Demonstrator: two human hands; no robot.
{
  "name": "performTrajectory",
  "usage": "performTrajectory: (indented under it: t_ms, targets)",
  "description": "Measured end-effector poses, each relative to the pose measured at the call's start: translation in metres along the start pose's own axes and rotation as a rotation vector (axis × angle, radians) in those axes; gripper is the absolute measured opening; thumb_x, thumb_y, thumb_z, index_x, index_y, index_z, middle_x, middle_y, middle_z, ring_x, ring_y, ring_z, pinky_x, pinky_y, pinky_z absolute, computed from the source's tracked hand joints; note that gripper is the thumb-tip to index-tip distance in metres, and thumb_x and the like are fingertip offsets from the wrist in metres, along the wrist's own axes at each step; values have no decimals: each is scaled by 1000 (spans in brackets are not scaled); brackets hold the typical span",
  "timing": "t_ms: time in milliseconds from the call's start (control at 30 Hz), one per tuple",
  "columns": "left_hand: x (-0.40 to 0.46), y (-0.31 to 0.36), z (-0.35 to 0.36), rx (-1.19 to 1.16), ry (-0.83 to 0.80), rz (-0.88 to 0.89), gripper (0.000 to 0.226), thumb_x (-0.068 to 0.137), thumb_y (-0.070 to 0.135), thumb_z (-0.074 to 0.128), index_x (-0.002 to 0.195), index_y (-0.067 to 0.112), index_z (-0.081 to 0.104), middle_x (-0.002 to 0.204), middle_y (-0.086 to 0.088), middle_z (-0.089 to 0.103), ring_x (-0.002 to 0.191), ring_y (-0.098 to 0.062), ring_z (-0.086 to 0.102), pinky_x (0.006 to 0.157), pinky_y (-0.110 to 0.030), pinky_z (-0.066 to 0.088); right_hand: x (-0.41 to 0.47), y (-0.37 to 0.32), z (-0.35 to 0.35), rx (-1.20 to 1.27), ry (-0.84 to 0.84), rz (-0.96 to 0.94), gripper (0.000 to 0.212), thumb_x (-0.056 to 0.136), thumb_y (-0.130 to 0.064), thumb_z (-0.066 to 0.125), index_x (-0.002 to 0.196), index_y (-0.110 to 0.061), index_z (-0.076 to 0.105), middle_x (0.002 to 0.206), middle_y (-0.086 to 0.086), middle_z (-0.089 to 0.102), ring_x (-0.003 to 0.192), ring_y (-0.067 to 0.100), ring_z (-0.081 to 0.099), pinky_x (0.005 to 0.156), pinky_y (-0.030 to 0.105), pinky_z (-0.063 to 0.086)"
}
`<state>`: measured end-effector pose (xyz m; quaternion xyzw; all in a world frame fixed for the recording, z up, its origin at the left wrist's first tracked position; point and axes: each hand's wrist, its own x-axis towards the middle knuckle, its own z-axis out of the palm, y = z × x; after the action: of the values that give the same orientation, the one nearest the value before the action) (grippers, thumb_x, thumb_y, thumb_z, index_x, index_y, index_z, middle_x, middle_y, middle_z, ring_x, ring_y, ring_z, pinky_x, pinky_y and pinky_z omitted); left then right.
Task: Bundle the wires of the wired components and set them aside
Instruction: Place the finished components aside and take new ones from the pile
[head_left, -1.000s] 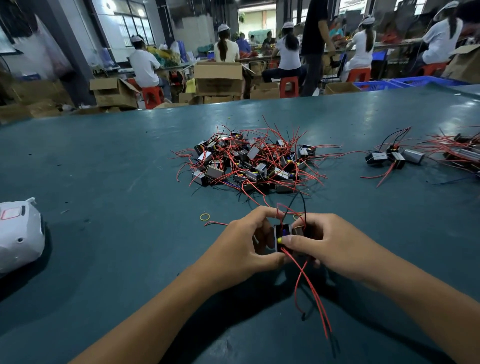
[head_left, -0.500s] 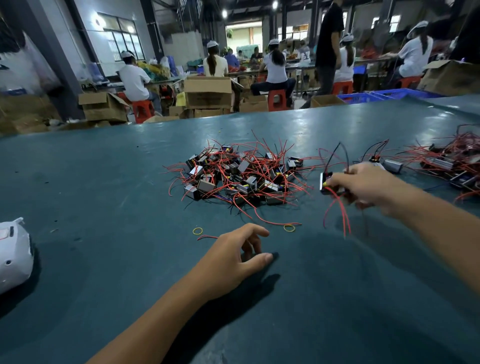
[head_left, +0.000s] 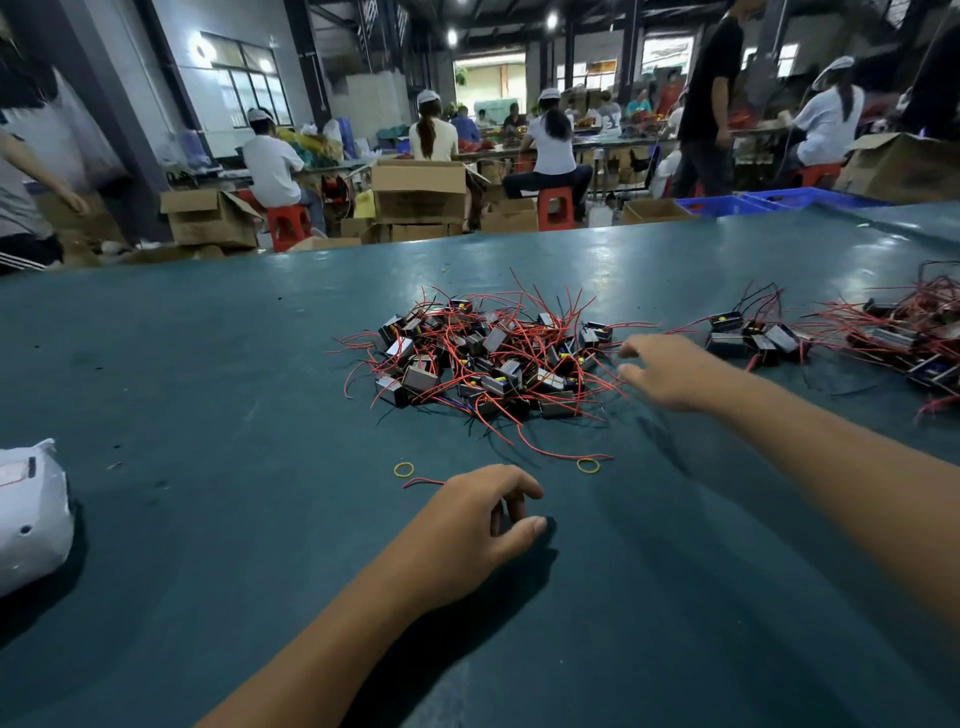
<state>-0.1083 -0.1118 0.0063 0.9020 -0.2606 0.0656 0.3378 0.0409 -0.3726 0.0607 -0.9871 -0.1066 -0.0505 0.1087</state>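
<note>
A heap of wired components (head_left: 483, 364), small black blocks tangled in red wires, is seen on the teal table (head_left: 208, 364). The right hand (head_left: 670, 371) is held just right of the heap with its grip released, fingers spread and nothing grasped. The left hand (head_left: 478, 525) is rested on the table in front of the heap, its fingers loosely curled around nothing. Two yellow rubber bands (head_left: 403, 470) (head_left: 588, 465) are laid between the heap and the left hand. Set-aside components (head_left: 748, 335) are found right of the heap, beyond the right hand, with a second tangle (head_left: 904, 338) farther right. A white object (head_left: 26, 514) is seen well left of the heap.
</note>
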Motion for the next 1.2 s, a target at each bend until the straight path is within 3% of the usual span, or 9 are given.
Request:
performTrajectory:
  t_ms: [167, 267, 400, 567, 700, 867, 967, 1100, 1200]
  targets:
    - [0, 1, -1, 81, -27, 16, 23, 95, 35, 66, 115, 23, 64, 89, 15, 57, 78, -1, 51, 70, -15, 43, 11, -33, 19, 100, 145, -78, 22, 98, -21, 47, 101, -9, 66, 99, 11, 69, 87, 26, 58, 76, 36, 48]
    - [0, 2, -1, 101, -22, 17, 24, 95, 36, 65, 115, 23, 65, 92, 13, 60, 81, -4, 54, 75, -21, 46, 17, -47, 21, 105, 288, -145, 19, 95, -15, 48, 99, -13, 66, 102, 10, 66, 94, 27, 58, 82, 40, 50]
    - [1, 2, -2, 118, -22, 34, 23, 95, 36, 64, 112, 21, 66, 95, 9, 62, 84, -7, 56, 79, -29, 48, 24, -71, 32, -65, 43, -324, 39, 100, -23, 49, 138, -31, 51, 142, 3, 47, 129, 28, 41, 106, 49, 37]
    - [1, 3, -3, 149, -45, 41, 25, 96, 38, 62, 113, 20, 64, 97, 7, 62, 87, -10, 56, 81, -32, 48, 35, -95, 44, -102, -115, -252, 46, 98, -49, 46, 143, -41, 39, 130, 0, 59, 127, 29, 45, 103, 53, 27]
    - [2, 3, -1, 145, -34, 53, 18, 95, 27, 62, 109, 17, 66, 94, 5, 63, 83, -11, 54, 79, -28, 45, 32, -102, 45, -139, 123, -305, 30, 98, -47, 48, 119, -32, 64, 114, -7, 68, 112, 21, 57, 97, 41, 28]
    - [2, 2, -1, 139, 19, 11, 14, 93, 23, 64, 105, 16, 68, 89, 4, 64, 80, -9, 54, 75, -27, 45, 12, -100, 17, 335, 245, -292, 23, 98, -22, 55, 102, -9, 74, 95, 5, 74, 84, 20, 65, 78, 28, 50]
    - [6, 2, -5, -52, 161, -146, 7, 93, 20, 67, 99, 16, 69, 82, 6, 68, 69, -3, 58, 67, -19, 46, -27, -90, 1, 460, 303, -414, 18, 95, -18, 61, 106, -10, 72, 97, 2, 72, 83, 12, 62, 73, 6, 41]
    - [12, 12, -7, -856, 223, -399, 17, 98, 15, 60, 113, 8, 61, 91, -6, 70, 69, -12, 62, 54, -26, 52, -88, -82, 15, 390, 267, -561, 30, 92, -18, 62, 120, -9, 64, 115, 5, 65, 105, 17, 60, 95, 22, 45]
    - [12, 17, -3, -955, 206, -415, 13, 98, 10, 57, 110, 5, 61, 90, -5, 72, 71, -14, 64, 55, -26, 54, -117, -83, 37, 360, 106, -573, 58, 92, -20, 64, 145, -10, 42, 147, 4, 44, 135, 13, 41, 114, 19, 27]
